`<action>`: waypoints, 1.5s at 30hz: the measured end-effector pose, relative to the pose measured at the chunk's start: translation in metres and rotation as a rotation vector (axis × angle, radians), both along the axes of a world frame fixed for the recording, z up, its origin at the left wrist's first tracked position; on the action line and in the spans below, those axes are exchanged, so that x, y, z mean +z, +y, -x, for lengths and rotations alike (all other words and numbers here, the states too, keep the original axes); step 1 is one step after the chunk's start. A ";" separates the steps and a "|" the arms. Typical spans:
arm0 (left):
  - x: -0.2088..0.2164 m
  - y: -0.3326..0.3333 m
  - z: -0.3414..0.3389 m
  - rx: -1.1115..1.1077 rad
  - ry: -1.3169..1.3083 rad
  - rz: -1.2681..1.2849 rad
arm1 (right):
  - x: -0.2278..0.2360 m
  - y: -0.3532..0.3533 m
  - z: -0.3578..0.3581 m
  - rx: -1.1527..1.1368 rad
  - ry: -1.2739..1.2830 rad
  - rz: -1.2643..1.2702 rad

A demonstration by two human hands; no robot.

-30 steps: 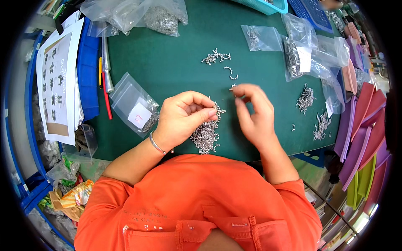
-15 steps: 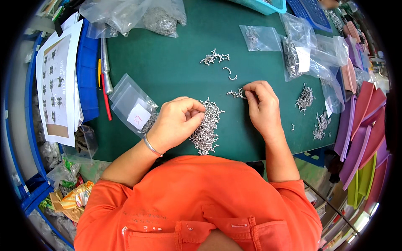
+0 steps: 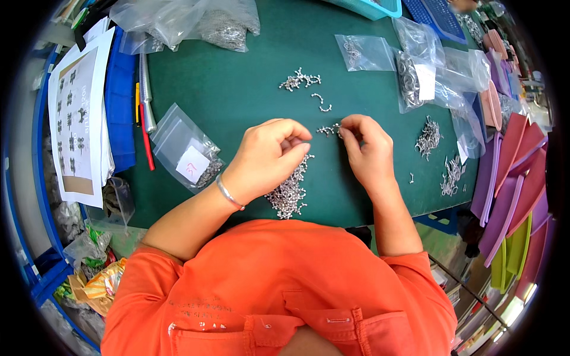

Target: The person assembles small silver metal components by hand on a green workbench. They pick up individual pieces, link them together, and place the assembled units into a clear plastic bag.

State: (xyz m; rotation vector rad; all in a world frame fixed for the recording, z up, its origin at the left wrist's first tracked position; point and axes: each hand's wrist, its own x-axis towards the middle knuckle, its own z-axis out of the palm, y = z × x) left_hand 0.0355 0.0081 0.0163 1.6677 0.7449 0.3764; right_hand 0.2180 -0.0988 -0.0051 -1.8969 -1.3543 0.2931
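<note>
Over the upper end of a heap of small silvery metal pieces (image 3: 288,193), my left hand (image 3: 273,153) has its thumb and fingers pinched together. Whatever lies between those fingertips is too small to make out. My right hand (image 3: 367,142) is closed in a pinch on a small silvery metal piece (image 3: 340,129), at the edge of a short row of similar pieces (image 3: 326,130). Farther off lie two curved linked pieces (image 3: 321,102) and a small cluster of linked metal pieces (image 3: 300,79). The heap is partly hidden under my left hand.
To the left are a labelled zip bag of metal parts (image 3: 189,155), a red pen (image 3: 146,137) and printed sheets (image 3: 80,118). Bags of rings (image 3: 409,80) and two loose piles, hooked pieces (image 3: 428,137) and slim pieces (image 3: 452,178), lie right. Purple and red bins (image 3: 504,190) stand beyond.
My left hand has moved right and slightly away from me, off the heap toward my right hand. My right hand has shifted slightly left, its fingertips now at a metal piece.
</note>
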 end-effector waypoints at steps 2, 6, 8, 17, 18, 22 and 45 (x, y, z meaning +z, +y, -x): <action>0.002 0.003 -0.009 -0.002 0.022 0.135 | 0.003 -0.001 0.010 -0.004 0.246 -0.117; 0.005 0.006 -0.011 -0.001 -0.125 0.570 | 0.011 -0.002 0.019 0.170 0.103 -0.313; 0.006 0.004 -0.011 0.036 -0.144 0.642 | 0.013 -0.002 0.021 0.279 0.014 -0.361; -0.009 -0.004 0.001 0.132 -0.292 0.379 | -0.008 0.008 0.007 0.165 -0.188 -0.018; -0.009 -0.004 0.001 0.131 -0.289 0.358 | -0.010 0.008 0.007 0.167 -0.191 -0.021; -0.008 -0.007 0.003 0.118 -0.231 0.247 | -0.011 0.009 0.007 0.141 -0.202 -0.085; 0.000 0.000 0.006 0.093 -0.142 0.564 | 0.018 0.002 0.018 0.480 -0.044 -0.332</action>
